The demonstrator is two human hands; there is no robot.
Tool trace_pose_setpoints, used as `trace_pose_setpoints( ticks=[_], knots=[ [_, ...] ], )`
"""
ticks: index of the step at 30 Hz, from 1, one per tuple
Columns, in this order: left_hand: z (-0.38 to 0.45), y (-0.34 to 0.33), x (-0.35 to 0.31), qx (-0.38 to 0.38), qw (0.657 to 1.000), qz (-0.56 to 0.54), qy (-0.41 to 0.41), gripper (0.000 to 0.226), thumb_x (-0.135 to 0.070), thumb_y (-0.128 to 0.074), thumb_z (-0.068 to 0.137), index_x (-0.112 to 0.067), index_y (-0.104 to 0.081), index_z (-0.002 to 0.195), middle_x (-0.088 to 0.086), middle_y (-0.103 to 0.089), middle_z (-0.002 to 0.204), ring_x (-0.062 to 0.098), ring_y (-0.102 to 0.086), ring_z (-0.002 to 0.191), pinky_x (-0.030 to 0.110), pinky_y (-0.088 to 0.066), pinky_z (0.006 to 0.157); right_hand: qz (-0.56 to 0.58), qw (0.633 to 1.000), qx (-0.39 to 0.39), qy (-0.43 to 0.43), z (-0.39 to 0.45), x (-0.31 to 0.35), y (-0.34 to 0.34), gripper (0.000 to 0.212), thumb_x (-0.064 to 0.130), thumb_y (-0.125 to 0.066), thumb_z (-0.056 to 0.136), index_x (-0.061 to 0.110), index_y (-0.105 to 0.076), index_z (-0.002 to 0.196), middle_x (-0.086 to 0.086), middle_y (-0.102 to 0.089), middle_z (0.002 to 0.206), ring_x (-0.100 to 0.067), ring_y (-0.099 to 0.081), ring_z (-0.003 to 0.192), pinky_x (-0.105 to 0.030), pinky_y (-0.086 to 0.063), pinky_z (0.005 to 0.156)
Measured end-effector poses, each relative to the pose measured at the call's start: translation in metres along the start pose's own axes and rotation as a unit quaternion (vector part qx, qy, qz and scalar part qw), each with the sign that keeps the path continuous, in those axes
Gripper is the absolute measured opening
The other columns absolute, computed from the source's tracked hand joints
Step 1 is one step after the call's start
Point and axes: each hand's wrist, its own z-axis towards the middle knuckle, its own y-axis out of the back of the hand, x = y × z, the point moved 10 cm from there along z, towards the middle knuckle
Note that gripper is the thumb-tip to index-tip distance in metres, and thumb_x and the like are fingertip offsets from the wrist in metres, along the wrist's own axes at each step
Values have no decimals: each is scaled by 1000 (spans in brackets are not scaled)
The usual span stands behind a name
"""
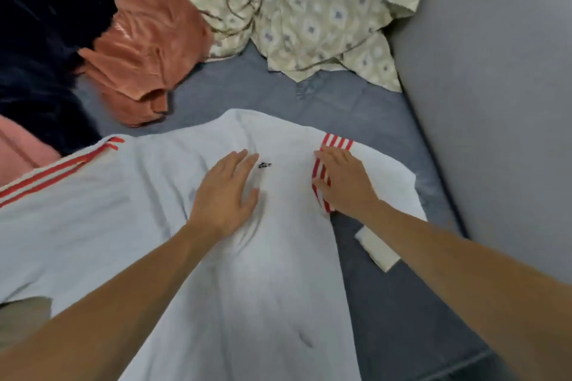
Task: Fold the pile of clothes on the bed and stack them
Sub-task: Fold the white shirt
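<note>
A white shirt [130, 226] with red stripes on its sleeves lies spread on the grey bed [387, 318]. My left hand [226, 192] presses flat on the shirt's chest, fingers straight, beside a small black logo. My right hand [343, 182] rests flat on the right sleeve, which lies folded inward with its red-striped edge under my fingers. Behind the shirt lies the unfolded pile: an orange garment [148, 49], a black garment [40, 40] and a cream patterned garment [309, 6].
A grey wall [495, 86] runs along the bed's right side. A small white folded label or cloth [376, 249] lies on the bed under my right forearm. A pink cloth [21, 148] shows at the left edge, a beige one [21, 318] at lower left.
</note>
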Motion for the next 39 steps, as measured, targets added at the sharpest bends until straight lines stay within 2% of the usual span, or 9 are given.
trace_pose_setpoints(
  ticks=[8, 12, 14, 17, 20, 26, 30, 35, 39],
  knots=[
    [80, -115, -160, 86, 991, 36, -94, 68, -52, -43, 105, -26, -24, 165, 2, -25, 171, 26, -26, 156, 40, -24, 126, 79, 990, 43, -111, -48, -187, 6, 77, 38, -65, 98, 22, -26, 163, -6, -24, 169, -28, -20, 155, -44, -23, 124],
    [96, -160, -187, 146, 983, 68, -84, 72, -63, -32, 104, -33, -10, 167, -2, -8, 175, 24, -8, 161, 43, -16, 130, 228, 962, 22, -151, -51, -224, 2, 74, 30, -72, 93, 17, -38, 158, -6, -44, 157, -27, -34, 147, -40, -31, 120],
    [99, -177, -186, 173, 978, 97, -60, 76, -68, -25, 101, -36, -3, 167, -3, 3, 176, 23, 2, 162, 44, -7, 131, 293, 942, 10, -164, -50, -231, 0, 63, 24, -77, 89, 15, -53, 147, -7, -60, 141, -24, -51, 133, -38, -42, 111],
    [99, -188, -181, 177, 976, 116, -42, 76, -69, -23, 101, -37, 1, 166, -3, 14, 174, 24, 13, 161, 44, 2, 129, 332, 926, 18, -179, -43, -237, -4, 27, 20, -83, 82, 3, -72, 100, -8, -75, 96, -19, -68, 87, -40, -57, 77],
    [93, -194, -183, 174, 974, 134, -53, 76, -70, -16, 100, -37, 2, 166, -2, 17, 174, 26, 17, 160, 46, 5, 129, 364, 915, 27, -173, -39, -243, 1, 35, 18, -86, 77, 3, -56, 67, -2, -56, 65, -12, -47, 60, -32, -35, 57],
    [66, -205, -181, 175, 972, 146, -55, 74, -68, -19, 103, -37, 8, 165, -3, 21, 173, 28, 22, 159, 52, 4, 129, 446, 880, 46, -153, -56, -242, 13, 49, 12, -85, 81, 15, -42, 57, 14, -38, 53, -4, -35, 51, -24, -27, 50],
    [59, -205, -179, 175, 976, 125, -46, 72, -64, -25, 105, -38, 3, 166, -3, 17, 174, 27, 21, 159, 51, 6, 128, 411, 900, 67, -127, -68, -238, 27, 41, 14, -85, 81, 2, -50, 64, 3, -44, 62, -9, -40, 57, -27, -32, 55],
    [50, -199, -183, 174, 982, 75, -24, 69, -58, -32, 107, -39, -3, 166, -3, 7, 175, 28, 14, 161, 49, 6, 126, 277, 948, 94, -122, -85, -246, 36, 38, 41, -85, 77, 12, -60, 78, 0, -63, 75, -15, -54, 65, -35, -45, 62],
    [34, -191, -201, 166, 986, 18, -22, 62, -51, -42, 107, -34, -22, 164, 0, -20, 172, 29, -15, 160, 49, -8, 129, 186, 962, 159, -120, -96, -249, 30, 30, 48, -76, 79, 22, -62, 77, 5, -67, 78, -18, -65, 75, -32, -47, 61]
  ],
)
